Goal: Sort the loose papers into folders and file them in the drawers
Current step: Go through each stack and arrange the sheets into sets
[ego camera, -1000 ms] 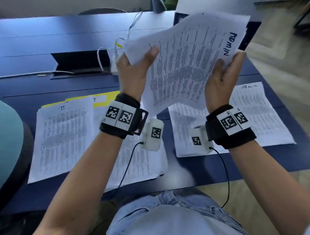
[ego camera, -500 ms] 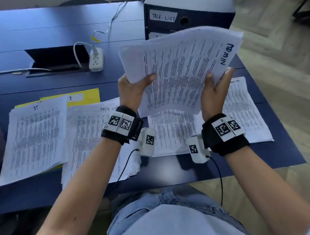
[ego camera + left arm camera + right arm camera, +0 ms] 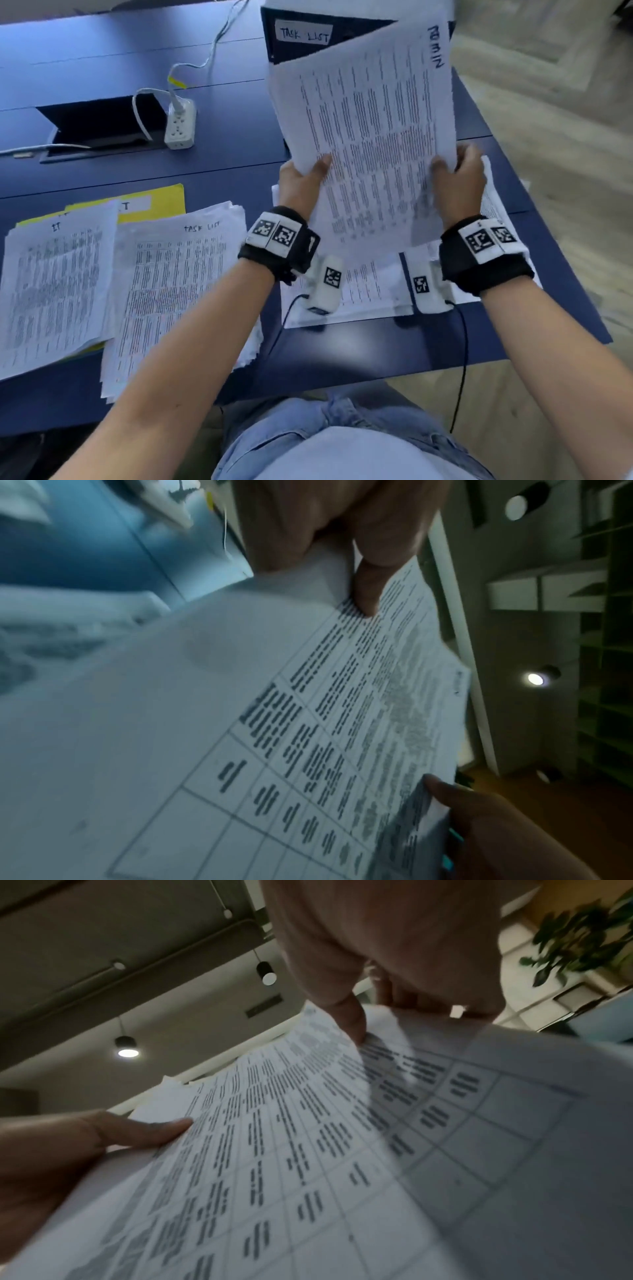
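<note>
Sorting in hand, judging by the layout: holding a sheaf of ADMIN papers (image 3: pixel 373 137) up off the counter (image 3: pixel 239 147), tilted nearly upright, in front of the dark drawer unit (image 3: pixel 270 44) labelled TASK LIST. Lying flat below and left: the TASK LIST pile (image 3: pixel 171 291), the IT pile (image 3: pixel 51 281) partly covering a yellow folder (image 3: pixel 164 202), and more sheets (image 3: pixel 373 287) directly under the wrists. Next, probably squaring the sheaf and setting it onto its matching pile or into a folder; calling for even pressure on both sides so no page slips loose.

Gripping the sheaf's left lower edge with the left hand (image 3: pixel 301 185), thumb (image 3: pixel 368 588) pressing across the printed face, other fingers hidden behind. Pinching the right lower edge with the right hand (image 3: pixel 459 185), fingers curling round the paper's edge, thumb (image 3: pixel 351 1020) on the print. Reaching forward with both forearms, wrists raised above the counter.
</note>
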Tool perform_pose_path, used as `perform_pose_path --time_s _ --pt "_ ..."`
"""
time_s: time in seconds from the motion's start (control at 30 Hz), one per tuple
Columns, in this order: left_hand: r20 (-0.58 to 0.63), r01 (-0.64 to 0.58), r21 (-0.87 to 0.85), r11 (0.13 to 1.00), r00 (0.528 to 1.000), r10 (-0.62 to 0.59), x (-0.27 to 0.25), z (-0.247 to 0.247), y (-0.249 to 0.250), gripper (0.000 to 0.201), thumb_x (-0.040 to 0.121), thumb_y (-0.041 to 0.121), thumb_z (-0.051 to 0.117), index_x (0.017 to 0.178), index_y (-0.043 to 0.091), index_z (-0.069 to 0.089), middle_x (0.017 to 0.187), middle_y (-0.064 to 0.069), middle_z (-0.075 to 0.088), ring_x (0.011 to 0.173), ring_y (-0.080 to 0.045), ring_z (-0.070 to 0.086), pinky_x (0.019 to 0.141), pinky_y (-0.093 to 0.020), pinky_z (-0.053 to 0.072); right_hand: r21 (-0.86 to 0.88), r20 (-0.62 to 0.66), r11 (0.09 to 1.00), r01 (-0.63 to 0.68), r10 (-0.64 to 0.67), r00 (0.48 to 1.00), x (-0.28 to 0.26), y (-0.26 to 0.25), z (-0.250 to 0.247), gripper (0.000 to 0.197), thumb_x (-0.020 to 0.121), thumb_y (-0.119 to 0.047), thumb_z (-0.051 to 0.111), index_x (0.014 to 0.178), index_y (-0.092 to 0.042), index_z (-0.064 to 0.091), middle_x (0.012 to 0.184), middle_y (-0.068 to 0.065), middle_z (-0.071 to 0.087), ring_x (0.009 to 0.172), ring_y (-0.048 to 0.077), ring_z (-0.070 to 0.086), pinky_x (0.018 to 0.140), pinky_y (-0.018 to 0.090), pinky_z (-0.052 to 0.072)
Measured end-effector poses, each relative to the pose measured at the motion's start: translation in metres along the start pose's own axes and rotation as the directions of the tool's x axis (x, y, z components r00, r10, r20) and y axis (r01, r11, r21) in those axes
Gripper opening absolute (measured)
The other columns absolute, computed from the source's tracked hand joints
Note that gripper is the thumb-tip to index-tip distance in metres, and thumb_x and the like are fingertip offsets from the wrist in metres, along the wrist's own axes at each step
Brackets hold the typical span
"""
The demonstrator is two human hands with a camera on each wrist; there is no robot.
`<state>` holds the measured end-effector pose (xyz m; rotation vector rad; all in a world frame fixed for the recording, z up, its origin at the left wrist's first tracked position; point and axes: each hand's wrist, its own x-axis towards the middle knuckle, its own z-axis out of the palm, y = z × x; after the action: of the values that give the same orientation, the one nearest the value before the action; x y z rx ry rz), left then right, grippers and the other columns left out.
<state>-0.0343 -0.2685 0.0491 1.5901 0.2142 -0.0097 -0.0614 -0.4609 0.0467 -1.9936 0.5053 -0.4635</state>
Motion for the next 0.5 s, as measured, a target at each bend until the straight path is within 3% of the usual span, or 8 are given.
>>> perform_pose_path --time_s 0.07,0.1,0.17,0.27,0.3,0.37,0.4,0.5 --pt "0.028 0.069 0.005 0.998 0.997 -0.070 0.001 0.026 -0.005 0.028 0.089 0.009 0.059 0.115 -0.004 0.060 0.098 -0.006 0.062 0.080 -0.014 0.059 0.064 -0.014 0.050 -0.152 -0.003 0.988 -0.023 0.023 1.000 0.017 0.015 -0.017 0.010 0.091 -0.009 0.046 0.090 -0.007 0.056 0.092 0.006 0.054 0.083 0.017 0.049 0.066 0.024 0.036" --pt "0.053 0.102 0.036 0.994 0.993 -0.104 0.003 0.039 -0.010 0.029 0.089 0.008 0.058 0.116 -0.002 0.059 0.102 -0.007 0.063 0.086 -0.018 0.060 0.071 -0.020 0.051 -0.206 -0.032 0.978 -0.038 0.032 0.999 0.023 0.023 -0.026 0.015 0.091 -0.007 0.044 0.084 -0.005 0.057 0.091 0.011 0.057 0.082 0.023 0.051 0.069 0.027 0.037" --pt "0.124 0.154 0.135 0.979 0.978 -0.170 0.006 0.062 -0.024 0.030 0.088 0.006 0.057 0.118 0.003 0.060 0.109 -0.011 0.065 0.093 -0.023 0.062 0.078 -0.030 0.050 -0.273 -0.088 0.958 -0.087 0.066 0.994 0.033 0.040 -0.042 0.021 0.090 -0.003 0.040 0.090 0.005 0.059 0.091 0.023 0.061 0.088 0.035 0.056 0.073 0.032 0.041" --pt "0.175 0.187 0.342 0.921 0.950 -0.257 0.012 0.087 -0.048 0.036 0.082 0.001 0.052 0.117 0.004 0.057 0.085 -0.007 0.065 0.079 -0.025 0.061 0.063 -0.030 0.048 -0.377 -0.135 0.905 -0.199 0.159 0.978 0.040 0.061 -0.061 0.024 0.092 -0.004 0.039 0.102 0.003 0.060 0.092 0.020 0.058 0.098 0.037 0.057 0.079 0.036 0.044" --pt "0.183 0.192 0.404 0.895 0.941 -0.284 0.013 0.094 -0.056 0.032 0.081 -0.001 0.050 0.112 0.004 0.058 0.074 -0.005 0.059 0.073 -0.024 0.057 0.059 -0.028 0.045 -0.404 -0.142 0.884 -0.234 0.192 0.971 0.041 0.067 -0.065 0.025 0.092 -0.005 0.040 0.105 0.001 0.060 0.098 0.020 0.060 0.101 0.037 0.056 0.081 0.036 0.044" --pt "0.202 0.212 0.499 0.841 0.915 -0.350 0.013 0.106 -0.066 0.017 0.083 -0.003 0.048 0.081 0.012 0.056 0.063 -0.001 0.049 0.069 -0.023 0.053 0.062 -0.029 0.043 -0.441 -0.152 0.851 -0.287 0.245 0.958 0.043 0.077 -0.071 0.024 0.093 -0.005 0.040 0.107 -0.001 0.059 0.110 0.022 0.062 0.104 0.038 0.056 0.083 0.036 0.044" --pt "0.202 0.218 0.534 0.817 0.905 -0.374 0.012 0.110 -0.071 0.025 0.085 -0.003 0.048 0.069 0.017 0.047 0.063 0.001 0.046 0.069 -0.023 0.051 0.065 -0.030 0.043 -0.452 -0.160 0.837 -0.309 0.265 0.951 0.044 0.083 -0.072 0.023 0.092 -0.005 0.041 0.106 -0.001 0.059 0.111 0.022 0.062 0.104 0.038 0.056 0.083 0.037 0.044" --pt "0.212 0.191 0.620 0.761 0.893 -0.397 0.010 0.123 -0.082 0.023 0.087 0.001 0.047 0.069 0.015 0.044 0.071 0.000 0.050 0.077 -0.021 0.050 0.068 -0.025 0.041 -0.463 -0.202 0.797 -0.387 0.330 0.922 0.049 0.100 -0.072 0.021 0.089 -0.003 0.041 0.101 -0.002 0.059 0.110 0.021 0.062 0.102 0.038 0.055 0.088 0.039 0.043"
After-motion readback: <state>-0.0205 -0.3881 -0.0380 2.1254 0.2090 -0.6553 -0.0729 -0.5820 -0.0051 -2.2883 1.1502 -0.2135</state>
